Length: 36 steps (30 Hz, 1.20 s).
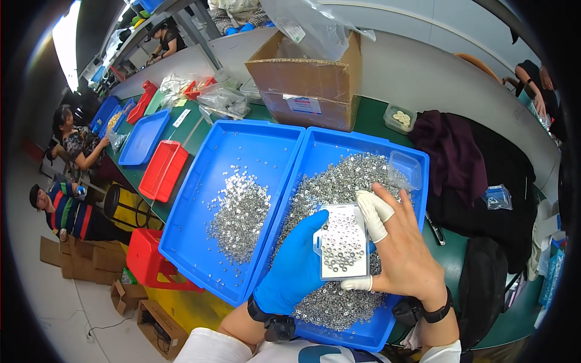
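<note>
Gripped between gloved left hand and finger-cotted right hand, white perforated sorting plate over right blue tray; tilted, likely to spill its small metal washers.

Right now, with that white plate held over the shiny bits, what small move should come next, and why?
Probably a gentle sideways shake: both hands, left hand and right hand, hold the white perforated plate flat above the right blue tray, and loose small metal parts sit scattered on it, seemingly not all seated.
</note>
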Tool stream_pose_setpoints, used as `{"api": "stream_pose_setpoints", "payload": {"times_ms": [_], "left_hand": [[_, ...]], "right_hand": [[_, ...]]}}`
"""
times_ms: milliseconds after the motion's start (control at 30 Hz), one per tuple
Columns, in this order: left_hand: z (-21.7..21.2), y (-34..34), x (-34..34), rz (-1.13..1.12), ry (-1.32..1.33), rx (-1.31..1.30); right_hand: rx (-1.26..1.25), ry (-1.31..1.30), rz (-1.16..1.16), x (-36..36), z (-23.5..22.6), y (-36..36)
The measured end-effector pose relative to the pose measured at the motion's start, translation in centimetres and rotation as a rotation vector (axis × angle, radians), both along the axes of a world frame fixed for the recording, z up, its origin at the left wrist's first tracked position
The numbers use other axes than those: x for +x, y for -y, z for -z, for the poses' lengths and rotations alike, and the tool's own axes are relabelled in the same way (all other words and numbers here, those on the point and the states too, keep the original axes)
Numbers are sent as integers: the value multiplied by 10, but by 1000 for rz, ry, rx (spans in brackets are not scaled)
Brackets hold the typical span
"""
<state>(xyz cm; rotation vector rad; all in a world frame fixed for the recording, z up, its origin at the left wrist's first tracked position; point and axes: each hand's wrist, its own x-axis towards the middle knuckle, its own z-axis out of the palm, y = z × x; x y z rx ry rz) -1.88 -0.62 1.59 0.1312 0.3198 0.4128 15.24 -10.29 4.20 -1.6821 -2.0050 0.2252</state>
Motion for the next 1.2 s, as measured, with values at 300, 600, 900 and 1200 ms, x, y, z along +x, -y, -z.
{"api": "stream_pose_setpoints", "payload": {"times_ms": [300,600,900,1200], "left_hand": [[-5,5,4,-30,-242,206],[-11,5,5,-50,-290,251],[2,-1,0,0,146,-6],[6,0,-1,-12,176,3]], "right_hand": [[19,14,-9,-1,-1,2],[25,13,-3,-2,-1,0],[54,11,5,-4,0,1],[68,2,21,-11,-8,5]]}}
